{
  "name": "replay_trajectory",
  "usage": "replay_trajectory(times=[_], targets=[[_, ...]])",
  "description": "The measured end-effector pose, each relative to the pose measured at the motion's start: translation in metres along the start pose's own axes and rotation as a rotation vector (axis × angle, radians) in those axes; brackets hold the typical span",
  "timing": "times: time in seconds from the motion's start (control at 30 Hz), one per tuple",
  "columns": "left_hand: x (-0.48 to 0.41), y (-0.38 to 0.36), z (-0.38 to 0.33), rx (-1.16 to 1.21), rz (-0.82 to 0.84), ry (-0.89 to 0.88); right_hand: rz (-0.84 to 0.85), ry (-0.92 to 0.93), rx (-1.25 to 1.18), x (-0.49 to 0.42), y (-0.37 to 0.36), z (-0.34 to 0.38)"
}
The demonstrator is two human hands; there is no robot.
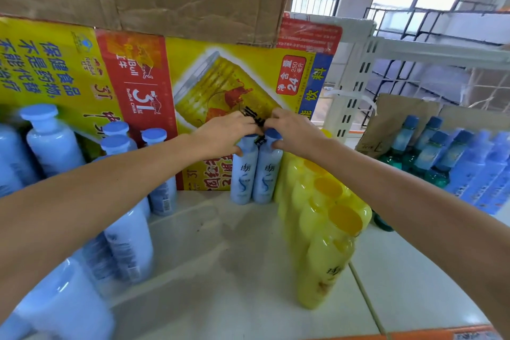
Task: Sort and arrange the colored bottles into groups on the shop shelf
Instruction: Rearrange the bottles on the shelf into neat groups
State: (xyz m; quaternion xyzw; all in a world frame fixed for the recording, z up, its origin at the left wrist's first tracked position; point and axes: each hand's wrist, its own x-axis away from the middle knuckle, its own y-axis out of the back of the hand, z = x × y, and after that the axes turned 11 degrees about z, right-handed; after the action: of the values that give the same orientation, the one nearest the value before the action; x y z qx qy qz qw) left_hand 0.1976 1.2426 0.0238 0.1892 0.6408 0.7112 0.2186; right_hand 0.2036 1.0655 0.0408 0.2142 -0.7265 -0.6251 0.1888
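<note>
Blue bottles, caps under L hand, R hand

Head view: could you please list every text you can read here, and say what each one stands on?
"RedBull", "RedBull CHINA": red panel of the yellow carton.
"24 x 250": red badge on that carton.
"保健食品": carton's left end.
Labels on the blue bottles and yellow bottles: too blurred to read.
Red sticker above: too small.
</note>
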Motion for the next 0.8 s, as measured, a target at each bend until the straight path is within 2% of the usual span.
replay_trajectory(times=[0.27, 0.8], targets=[[0.0, -0.009, 0.003, -0.294, 0.004, -0.085, -0.011, -0.016, -0.002, 0.0, 0.0, 0.001], [0.0, -0.016, 0.002, -0.229, -0.045, -0.042, -0.044, -0.033, -0.054, -0.003, -0.007, -0.003]])
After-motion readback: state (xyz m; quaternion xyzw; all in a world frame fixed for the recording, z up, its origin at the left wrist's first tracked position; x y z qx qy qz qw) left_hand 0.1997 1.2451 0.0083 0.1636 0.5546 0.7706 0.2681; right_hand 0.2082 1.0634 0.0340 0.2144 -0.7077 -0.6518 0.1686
